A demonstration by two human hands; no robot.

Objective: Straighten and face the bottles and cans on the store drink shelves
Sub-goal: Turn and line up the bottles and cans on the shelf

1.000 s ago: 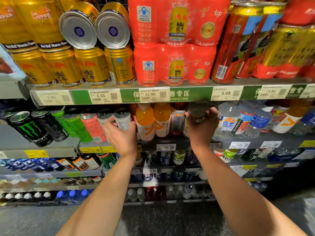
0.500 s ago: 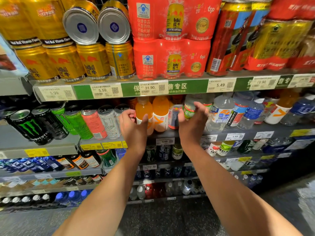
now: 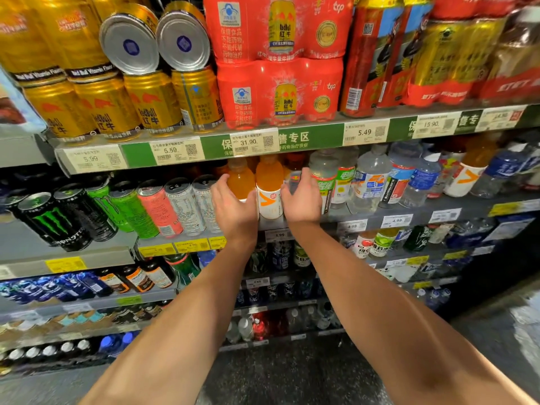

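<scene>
Two orange drink bottles stand side by side on the middle shelf [image 3: 409, 213]. My left hand [image 3: 233, 207] wraps the lower part of the left orange bottle [image 3: 241, 179] and hides its label. My right hand [image 3: 301, 200] rests with straight, raised fingers against the right side of the right orange bottle [image 3: 269, 190], whose white label with an orange mark faces me. A small blue can [image 3: 294, 180] shows just behind my right fingers.
Tall Monster and other cans [image 3: 152, 206] lean to the left of my hands. Clear water bottles [image 3: 369, 178] stand to the right. Gold Red Bull cans [image 3: 152, 103] and red multipacks [image 3: 277, 92] fill the shelf above. Lower shelves hold more bottles.
Both hands left the silver can and the bottle they were on and came together onto the two orange bottles. The camera moved in closer.
</scene>
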